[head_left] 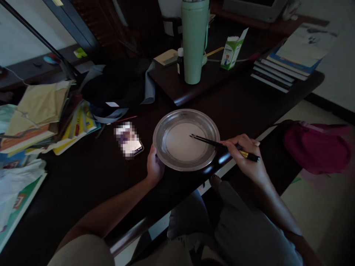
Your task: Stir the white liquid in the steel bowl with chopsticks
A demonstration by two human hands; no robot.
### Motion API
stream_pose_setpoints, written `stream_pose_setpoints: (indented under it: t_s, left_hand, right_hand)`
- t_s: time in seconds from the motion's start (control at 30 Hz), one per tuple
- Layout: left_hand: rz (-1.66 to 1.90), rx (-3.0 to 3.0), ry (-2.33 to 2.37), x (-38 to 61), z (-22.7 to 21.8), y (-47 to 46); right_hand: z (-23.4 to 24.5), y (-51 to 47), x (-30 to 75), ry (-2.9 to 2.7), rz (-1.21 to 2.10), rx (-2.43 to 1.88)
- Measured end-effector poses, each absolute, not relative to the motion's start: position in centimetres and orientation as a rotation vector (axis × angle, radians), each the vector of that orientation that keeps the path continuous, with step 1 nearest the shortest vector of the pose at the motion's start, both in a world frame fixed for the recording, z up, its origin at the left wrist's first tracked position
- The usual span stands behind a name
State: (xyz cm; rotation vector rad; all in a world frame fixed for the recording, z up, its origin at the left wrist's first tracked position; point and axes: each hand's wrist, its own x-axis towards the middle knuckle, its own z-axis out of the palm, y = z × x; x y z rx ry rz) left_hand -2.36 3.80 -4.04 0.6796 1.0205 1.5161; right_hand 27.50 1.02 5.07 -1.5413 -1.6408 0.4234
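A round metal basin point(186, 164) sits near the front edge of the dark table, with a smooth whitish layer point(183, 142) inside; whether that is liquid or powder I cannot tell. My left hand point(154, 168) is closed on the basin's left rim, its thumb along the outside. Between the fingers of my right hand point(246, 157) is a pair of black chopsticks point(208, 141) with gold-marked ends. They slant over the right rim, and their tips are above or at the whitish layer. Left of the basin lies a lit phone point(129, 140).
A green tumbler point(193, 44), a dark bottle point(180, 62) and an opened small carton point(231, 51) stand behind the basin. Books point(294, 55) are stacked at right, papers point(39, 107) at left. A black bag point(116, 85) lies behind the phone. A magenta bag point(316, 146) is at right.
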Motion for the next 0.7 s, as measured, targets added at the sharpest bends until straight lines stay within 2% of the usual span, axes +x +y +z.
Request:
stream_pose_setpoints:
  t_s: [0.4,0.7]
  left_hand:
    - [1.529,0.668,1.051,-2.0,-3.7,3.9]
    - [1.518,0.690,1.055,-2.3,-3.5,3.6]
  right_hand:
    - [6.4,-0.1,27.7,-1.704,0.714,-1.453]
    - [4.5,1.9,25.9,-1.724,0.549,-1.481]
